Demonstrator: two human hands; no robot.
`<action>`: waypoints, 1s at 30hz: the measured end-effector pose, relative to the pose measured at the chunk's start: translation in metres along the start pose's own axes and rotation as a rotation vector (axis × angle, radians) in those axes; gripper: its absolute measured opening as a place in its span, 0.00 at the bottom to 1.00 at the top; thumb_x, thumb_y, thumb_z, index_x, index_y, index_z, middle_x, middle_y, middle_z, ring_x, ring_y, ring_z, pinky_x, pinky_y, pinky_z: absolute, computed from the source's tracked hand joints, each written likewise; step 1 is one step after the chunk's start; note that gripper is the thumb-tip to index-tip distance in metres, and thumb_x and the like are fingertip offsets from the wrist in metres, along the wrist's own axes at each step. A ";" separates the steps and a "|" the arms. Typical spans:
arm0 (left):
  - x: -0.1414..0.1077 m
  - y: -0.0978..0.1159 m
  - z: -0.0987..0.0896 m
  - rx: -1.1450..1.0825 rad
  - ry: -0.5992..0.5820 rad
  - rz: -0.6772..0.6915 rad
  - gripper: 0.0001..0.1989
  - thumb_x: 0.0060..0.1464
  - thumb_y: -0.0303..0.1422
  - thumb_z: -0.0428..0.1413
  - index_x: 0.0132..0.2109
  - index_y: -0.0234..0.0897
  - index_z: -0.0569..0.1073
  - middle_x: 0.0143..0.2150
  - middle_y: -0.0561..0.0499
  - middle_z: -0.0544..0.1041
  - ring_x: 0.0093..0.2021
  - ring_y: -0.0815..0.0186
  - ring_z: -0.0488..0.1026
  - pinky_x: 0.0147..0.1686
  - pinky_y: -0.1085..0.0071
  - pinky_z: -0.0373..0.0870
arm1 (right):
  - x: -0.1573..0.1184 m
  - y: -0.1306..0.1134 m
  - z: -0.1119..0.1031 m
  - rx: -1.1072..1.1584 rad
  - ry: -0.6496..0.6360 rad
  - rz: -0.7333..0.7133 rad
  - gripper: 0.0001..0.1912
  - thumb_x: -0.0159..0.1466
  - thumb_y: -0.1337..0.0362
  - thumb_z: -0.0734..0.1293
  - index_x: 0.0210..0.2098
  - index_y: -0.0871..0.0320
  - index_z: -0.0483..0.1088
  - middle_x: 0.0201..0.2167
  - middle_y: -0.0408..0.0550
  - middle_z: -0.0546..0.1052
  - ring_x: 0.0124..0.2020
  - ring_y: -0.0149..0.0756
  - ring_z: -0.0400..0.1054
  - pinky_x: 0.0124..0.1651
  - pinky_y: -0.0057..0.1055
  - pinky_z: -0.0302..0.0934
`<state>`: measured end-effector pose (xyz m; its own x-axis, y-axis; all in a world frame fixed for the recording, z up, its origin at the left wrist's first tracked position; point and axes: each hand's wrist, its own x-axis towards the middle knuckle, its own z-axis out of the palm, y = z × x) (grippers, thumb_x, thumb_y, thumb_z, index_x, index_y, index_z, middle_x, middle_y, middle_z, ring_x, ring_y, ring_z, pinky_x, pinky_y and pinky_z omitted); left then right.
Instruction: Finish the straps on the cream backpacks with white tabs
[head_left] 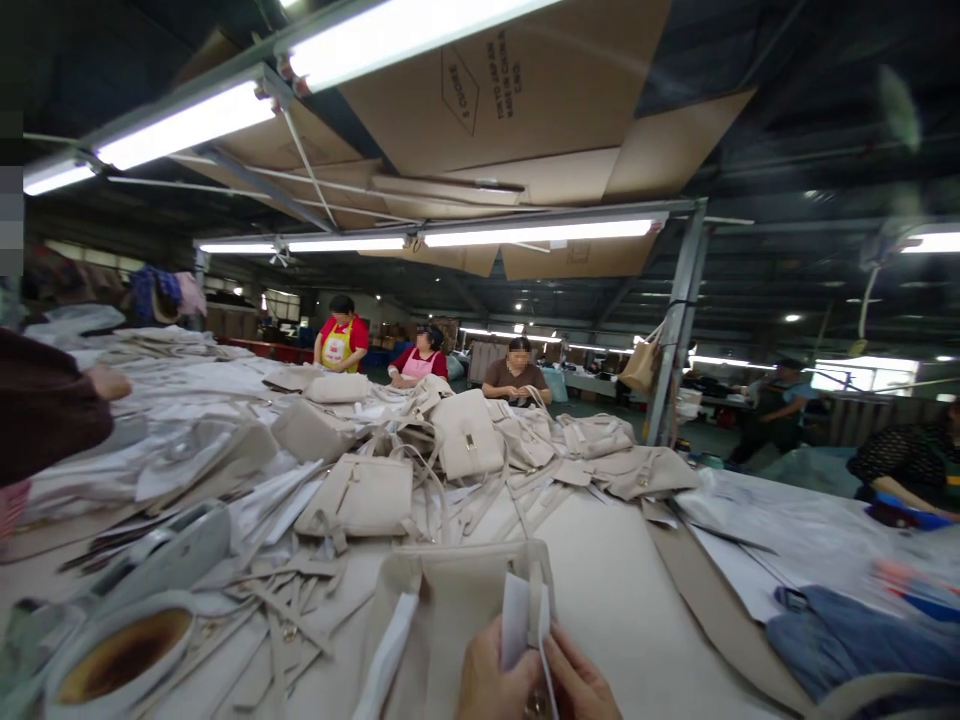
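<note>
A beige bag [457,600] stands close in front of me at the bottom middle, its upper edge facing up. White paper or lining [515,620] sticks out at its right side. My left hand [491,675] is closed around this right edge, thumb against the white piece. Just to its right, my right hand [577,680] pinches the same edge, fingers pressed along a white strip. A small metal fitting shows faintly between the hands. What the fingertips touch inside the bag is hidden.
Beige bags [469,435] lie heaped ahead. Loose straps [292,630] and a bowl of brown liquid [124,655] lie left; denim cloth [862,640] and clear plastic [795,525] right. A co-worker's dark sleeve [49,410] reaches in from the left. Several people work beyond.
</note>
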<state>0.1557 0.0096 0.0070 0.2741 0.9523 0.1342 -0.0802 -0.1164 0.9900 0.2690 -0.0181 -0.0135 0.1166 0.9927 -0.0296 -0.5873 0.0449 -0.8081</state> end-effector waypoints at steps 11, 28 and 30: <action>0.004 0.007 -0.007 -0.146 -0.053 -0.127 0.21 0.46 0.46 0.56 0.36 0.31 0.76 0.29 0.49 0.76 0.30 0.63 0.70 0.31 0.70 0.66 | -0.014 -0.004 0.019 -0.160 0.143 -0.162 0.22 0.50 0.53 0.76 0.40 0.58 0.75 0.29 0.44 0.81 0.29 0.40 0.75 0.30 0.31 0.67; 0.033 0.029 0.005 -0.040 -0.010 -0.174 0.03 0.40 0.27 0.58 0.25 0.35 0.71 0.22 0.53 0.71 0.27 0.64 0.69 0.30 0.71 0.64 | -0.017 -0.011 0.012 -0.326 0.035 -0.200 0.29 0.55 0.49 0.72 0.51 0.55 0.71 0.37 0.44 0.81 0.31 0.39 0.72 0.31 0.30 0.64; 0.036 0.033 0.004 -0.064 -0.053 -0.209 0.01 0.41 0.26 0.57 0.25 0.33 0.71 0.22 0.52 0.71 0.25 0.65 0.67 0.28 0.69 0.64 | -0.020 -0.012 0.012 -0.288 -0.054 -0.148 0.32 0.55 0.52 0.72 0.57 0.54 0.66 0.35 0.43 0.80 0.29 0.36 0.70 0.29 0.28 0.63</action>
<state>0.1670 0.0394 0.0444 0.3415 0.9373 -0.0694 -0.0771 0.1015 0.9918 0.2641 -0.0374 0.0043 0.1369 0.9826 0.1252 -0.3155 0.1631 -0.9348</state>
